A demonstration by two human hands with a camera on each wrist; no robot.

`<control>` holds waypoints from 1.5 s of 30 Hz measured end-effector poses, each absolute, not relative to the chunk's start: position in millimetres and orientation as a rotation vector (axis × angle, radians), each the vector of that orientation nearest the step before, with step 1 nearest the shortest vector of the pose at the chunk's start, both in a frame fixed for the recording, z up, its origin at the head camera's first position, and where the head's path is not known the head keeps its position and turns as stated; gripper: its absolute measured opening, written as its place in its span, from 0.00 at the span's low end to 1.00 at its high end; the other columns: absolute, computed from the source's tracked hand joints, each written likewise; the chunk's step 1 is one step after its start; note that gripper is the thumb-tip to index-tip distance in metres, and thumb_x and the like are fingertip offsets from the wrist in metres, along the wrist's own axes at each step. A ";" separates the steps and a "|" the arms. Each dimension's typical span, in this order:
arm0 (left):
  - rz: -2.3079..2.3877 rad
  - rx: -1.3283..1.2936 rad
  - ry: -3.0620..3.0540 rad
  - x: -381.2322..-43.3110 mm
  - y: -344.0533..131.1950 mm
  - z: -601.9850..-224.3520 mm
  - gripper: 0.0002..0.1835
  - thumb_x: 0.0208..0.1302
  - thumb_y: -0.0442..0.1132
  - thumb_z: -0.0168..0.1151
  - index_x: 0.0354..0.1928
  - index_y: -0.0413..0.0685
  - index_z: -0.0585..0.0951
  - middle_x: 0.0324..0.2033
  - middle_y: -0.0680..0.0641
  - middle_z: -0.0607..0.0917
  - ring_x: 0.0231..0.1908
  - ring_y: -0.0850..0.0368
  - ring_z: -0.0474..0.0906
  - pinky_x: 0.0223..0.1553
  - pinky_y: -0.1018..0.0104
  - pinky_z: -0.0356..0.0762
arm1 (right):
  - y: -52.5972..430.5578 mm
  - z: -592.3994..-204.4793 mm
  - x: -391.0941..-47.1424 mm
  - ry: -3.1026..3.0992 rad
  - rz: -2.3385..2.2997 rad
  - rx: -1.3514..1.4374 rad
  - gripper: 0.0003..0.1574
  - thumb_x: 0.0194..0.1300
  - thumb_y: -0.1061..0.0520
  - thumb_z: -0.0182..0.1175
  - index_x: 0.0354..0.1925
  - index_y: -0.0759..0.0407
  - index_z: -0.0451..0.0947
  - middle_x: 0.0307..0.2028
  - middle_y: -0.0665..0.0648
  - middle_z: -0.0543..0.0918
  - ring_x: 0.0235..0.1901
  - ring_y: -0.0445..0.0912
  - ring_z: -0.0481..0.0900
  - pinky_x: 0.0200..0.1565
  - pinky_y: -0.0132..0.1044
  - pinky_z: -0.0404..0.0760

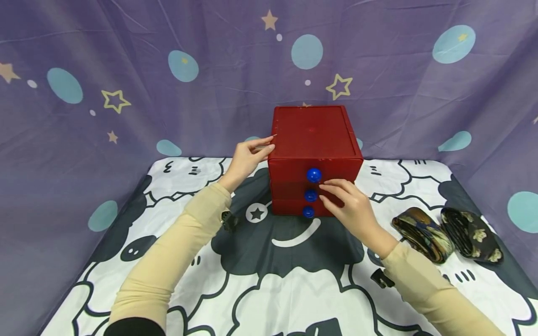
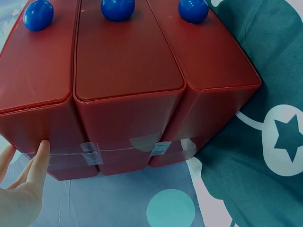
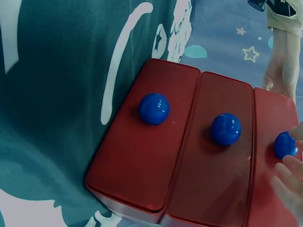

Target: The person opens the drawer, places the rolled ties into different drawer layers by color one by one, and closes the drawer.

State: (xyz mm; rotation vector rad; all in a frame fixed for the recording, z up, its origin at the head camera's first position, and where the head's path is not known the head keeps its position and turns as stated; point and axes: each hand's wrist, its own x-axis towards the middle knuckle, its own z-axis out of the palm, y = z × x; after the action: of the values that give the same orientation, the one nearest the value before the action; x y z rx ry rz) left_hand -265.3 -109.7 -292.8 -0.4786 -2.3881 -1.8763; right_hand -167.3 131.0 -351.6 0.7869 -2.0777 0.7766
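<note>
A red box of drawers (image 1: 313,133) stands with its front toward me, its three drawers shut and stacked. Each drawer bears a round blue knob: the top knob (image 1: 314,175), the middle knob (image 1: 311,195) and the bottom knob (image 1: 308,212). My left hand (image 1: 245,161) rests its fingertips against the upper left side of the box; the left wrist view shows those fingers (image 2: 41,163) extended. In front of the drawers, my right hand (image 1: 352,209) has loosely bent fingers beside the knobs. In the right wrist view its fingers (image 3: 289,182) are close to the top knob (image 3: 285,145), with no grip visible.
Two folded patterned cloth bundles lie to the right, one multicoloured (image 1: 422,233) and one black with flowers (image 1: 472,235). Under everything is a white and dark cartoon-print cloth (image 1: 290,303). A purple curtain (image 1: 235,93) hangs behind the box.
</note>
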 end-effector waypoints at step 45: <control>-1.867 -0.478 -2.392 -263.8 -110.4 -292.8 0.20 0.58 0.36 0.59 0.53 0.42 0.75 0.47 0.41 0.78 0.44 0.53 0.78 0.43 0.67 0.77 | 115.3 -389.4 -182.7 -2.200 0.893 0.622 0.18 0.42 0.63 0.71 0.36 0.64 0.81 0.35 0.56 0.78 0.35 0.47 0.78 0.37 0.39 0.80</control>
State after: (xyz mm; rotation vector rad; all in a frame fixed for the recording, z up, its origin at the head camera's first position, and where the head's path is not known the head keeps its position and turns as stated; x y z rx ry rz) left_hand -263.8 -110.4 -292.8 -0.4785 -2.3921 -1.8670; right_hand -182.7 115.3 -389.4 0.6219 -2.2003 0.8933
